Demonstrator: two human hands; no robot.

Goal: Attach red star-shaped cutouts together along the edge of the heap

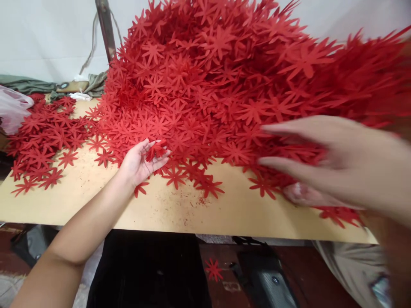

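My left hand (140, 161) is turned palm up at the near edge of a big heap of red flower cutouts (173, 98). Its fingers curl round a red flower cutout (157, 150); whether more than one piece is in it I cannot tell. On the right, my right hand (340, 160) hangs in front of the heap, somewhat blurred, thumb and fingers spread with nothing visible between them. Loose flower cutouts (209, 186) lie on the tan table (154, 214) between the two hands.
A smaller pile of flower cutouts (48, 132) sits at the left, by a white plastic bag (14, 107). Green cloth (28, 84) lies along the wall. Below the table, one flower cutout (213, 269) and a black-and-grey bag (272, 278) rest on the floor.
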